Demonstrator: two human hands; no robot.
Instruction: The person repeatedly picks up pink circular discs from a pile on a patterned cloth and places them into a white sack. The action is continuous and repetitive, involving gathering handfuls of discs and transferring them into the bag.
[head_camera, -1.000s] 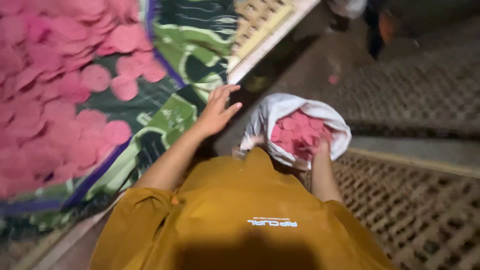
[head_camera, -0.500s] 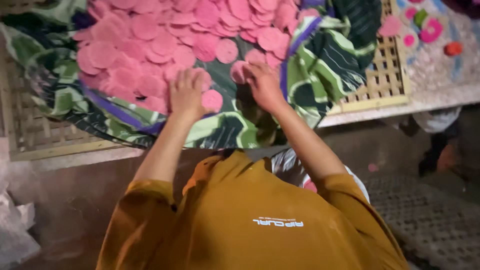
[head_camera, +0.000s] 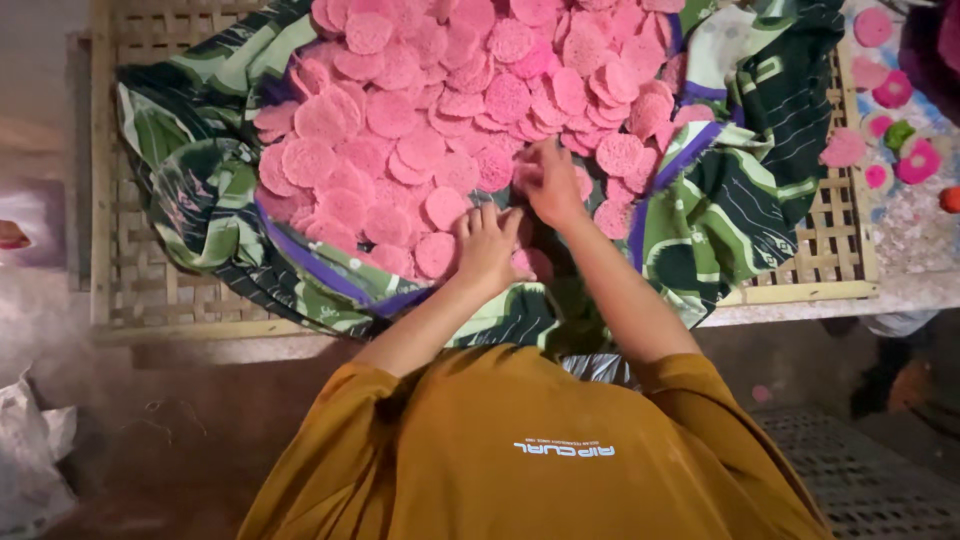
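Observation:
A heap of round pink discs lies on a green, white and purple patterned cloth spread over a woven bamboo tray. My left hand lies flat on the discs at the near edge of the heap, with its fingers a little apart. My right hand rests just beyond it on the discs. Its fingers are bent over them, and I cannot make out whether it grips any. My orange shirt fills the bottom of the view.
More pink discs and coloured pieces lie on a pale surface at the right. A white bag sits on the floor at the lower left. A grated floor runs at the lower right. The tray's near edge is a wooden rail.
A second ago my right hand was at a white bag of pink discs on the floor. Both hands have since gone to the heap on the cloth and moved further into it.

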